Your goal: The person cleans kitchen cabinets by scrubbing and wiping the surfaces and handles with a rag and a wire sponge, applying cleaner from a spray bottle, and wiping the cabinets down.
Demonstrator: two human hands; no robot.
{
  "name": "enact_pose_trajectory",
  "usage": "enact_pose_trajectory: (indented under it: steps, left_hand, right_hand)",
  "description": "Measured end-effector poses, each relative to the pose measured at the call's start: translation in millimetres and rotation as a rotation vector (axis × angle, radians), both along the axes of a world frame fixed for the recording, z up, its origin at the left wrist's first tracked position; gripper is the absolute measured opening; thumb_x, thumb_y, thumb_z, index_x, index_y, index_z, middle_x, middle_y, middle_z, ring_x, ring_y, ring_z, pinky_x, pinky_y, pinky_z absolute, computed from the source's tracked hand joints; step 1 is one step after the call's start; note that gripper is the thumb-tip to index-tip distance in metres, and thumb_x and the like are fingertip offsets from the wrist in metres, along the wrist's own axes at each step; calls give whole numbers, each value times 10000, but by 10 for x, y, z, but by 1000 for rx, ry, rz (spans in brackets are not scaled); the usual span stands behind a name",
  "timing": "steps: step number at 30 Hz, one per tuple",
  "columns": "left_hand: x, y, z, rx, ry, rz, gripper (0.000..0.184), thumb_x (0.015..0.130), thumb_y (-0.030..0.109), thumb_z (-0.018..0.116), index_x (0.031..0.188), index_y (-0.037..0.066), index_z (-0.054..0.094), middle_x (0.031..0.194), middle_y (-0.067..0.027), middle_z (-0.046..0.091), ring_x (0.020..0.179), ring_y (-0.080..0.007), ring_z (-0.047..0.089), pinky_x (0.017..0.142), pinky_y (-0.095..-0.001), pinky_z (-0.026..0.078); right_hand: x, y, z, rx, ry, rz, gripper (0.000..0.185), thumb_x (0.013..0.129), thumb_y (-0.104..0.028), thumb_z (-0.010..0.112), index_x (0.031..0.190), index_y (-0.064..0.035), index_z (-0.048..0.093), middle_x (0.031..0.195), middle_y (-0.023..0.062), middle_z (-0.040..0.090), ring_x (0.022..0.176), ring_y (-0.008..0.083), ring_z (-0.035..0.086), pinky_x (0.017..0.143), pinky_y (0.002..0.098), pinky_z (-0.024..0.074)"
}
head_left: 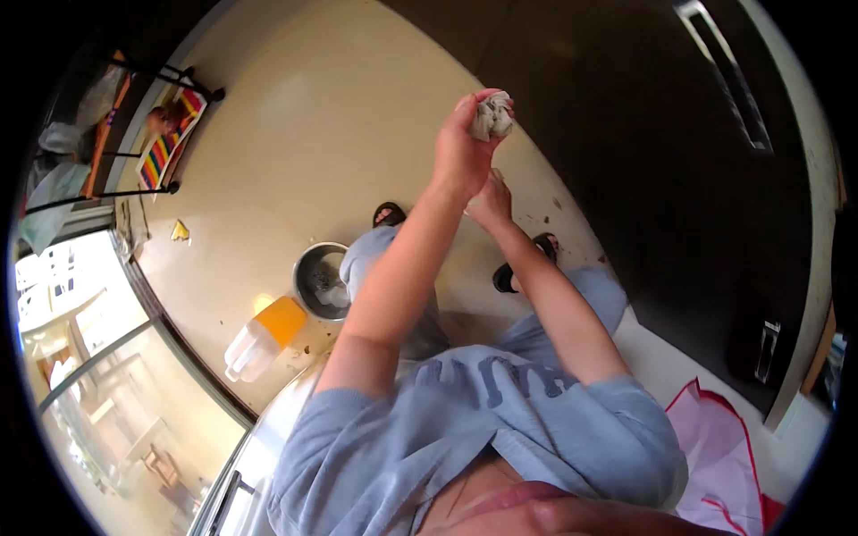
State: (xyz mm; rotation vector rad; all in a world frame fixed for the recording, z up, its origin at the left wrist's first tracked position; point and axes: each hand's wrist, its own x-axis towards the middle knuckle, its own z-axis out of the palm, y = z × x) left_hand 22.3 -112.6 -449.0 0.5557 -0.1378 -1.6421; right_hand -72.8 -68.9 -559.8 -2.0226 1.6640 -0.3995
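My left hand (466,147) reaches forward, palm toward me, its fingers wrapped round a crumpled greyish-white cloth (492,117). The cloth appears near the lower edge of a dark cabinet front (617,161). Just behind the left wrist, my right hand (492,204) has its fingers curled, partly hidden by the left arm. A bit of something pale shows beside them, too small to name. Left of my legs, a round metal basin (304,281) stands on the floor with a whitish lump inside.
Beside the basin is an orange and clear plastic container (279,322). A black-framed rack (183,134) with a striped mat stands at the left, near a small yellow object (180,230). Dark crumbs dot the pale floor (313,125). A pink, red-edged bag (712,447) lies at right.
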Motion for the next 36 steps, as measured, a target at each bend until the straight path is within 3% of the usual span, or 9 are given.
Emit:
enact_pose_trajectory:
  steps: [6, 13, 19, 21, 23, 26, 30, 34, 36]
  left_hand:
    - [396, 74, -19, 95, 48, 49, 272, 896, 233, 403, 1044, 28, 501, 977, -119, 582, 880, -190, 549, 777, -289, 431]
    - [485, 131, 82, 44, 35, -92, 258, 889, 239, 421, 1051, 53, 498, 991, -93, 562, 908, -172, 531, 822, -291, 404]
    - [560, 161, 60, 118, 10, -113, 276, 890, 249, 410, 1057, 47, 497, 1008, -90, 559, 915, -176, 529, 833, -292, 403]
    - [543, 171, 62, 136, -12, -80, 285, 892, 246, 407, 1066, 41, 498, 1020, -94, 560, 922, -182, 530, 841, -294, 403]
    - [522, 167, -50, 122, 5, -50, 296, 895, 238, 405, 1077, 27, 505, 1040, -109, 563, 933, -196, 535, 851, -307, 414]
    - [574, 112, -99, 173, 113, 5, 262, 889, 204, 437, 1035, 3, 520, 1038, -151, 556, 921, -236, 547, 811, -319, 454]
    - [623, 11, -164, 97, 95, 10, 269, 905, 216, 408, 1027, 0, 511, 1032, -132, 557, 937, -236, 542, 820, -329, 449]
    - [298, 47, -20, 74, -74, 13, 294, 907, 210, 370, 1055, -15, 486, 1084, -157, 524, 1012, -249, 497, 886, -357, 398]
    - [141, 52, 6, -33, 181, -187, 292, 901, 187, 363, 1080, -17, 470, 1104, -153, 512, 1044, -250, 475, 916, -362, 370]
  right_hand:
    - [1123, -357, -992, -133, -348, 464, 455, 608, -304, 729, 984, -101, 572, 973, 95, 571, 948, 302, 508, 811, 387, 410]
    - [1979, -263, -1282, 42, -487, 651, 416, 608, -369, 726, 928, -138, 592, 888, 43, 590, 797, 272, 571, 684, 355, 464]
    - [2107, 171, -1681, 129, -527, 781, 449, 617, -327, 727, 963, -80, 581, 960, 87, 567, 905, 290, 553, 770, 373, 451]
    - [2043, 234, -1580, 344, -494, 848, 514, 630, -253, 712, 1074, -71, 526, 1084, 116, 518, 999, 301, 512, 863, 379, 411]
    - [1949, 265, -1536, 192, -539, 944, 608, 647, -171, 679, 1198, -96, 433, 1192, 125, 451, 1076, 302, 464, 930, 376, 362]
    - [1697, 185, -1436, 219, -593, 717, 501, 721, -200, 613, 1180, -77, 456, 1140, 102, 490, 1027, 258, 488, 885, 353, 384]
    - [1228, -50, -1031, 108, -918, 104, 387, 820, -238, 525, 1157, -53, 487, 1069, 71, 542, 962, 200, 521, 824, 322, 412]
    - [343, -138, 122, 220, -1144, -218, 334, 898, -257, 458, 1143, -36, 509, 988, 44, 584, 878, 139, 550, 758, 284, 437]
    - [-119, -78, 810, 204, -1162, -293, 310, 900, -230, 466, 1138, -37, 510, 950, 43, 590, 831, 113, 554, 723, 263, 446]
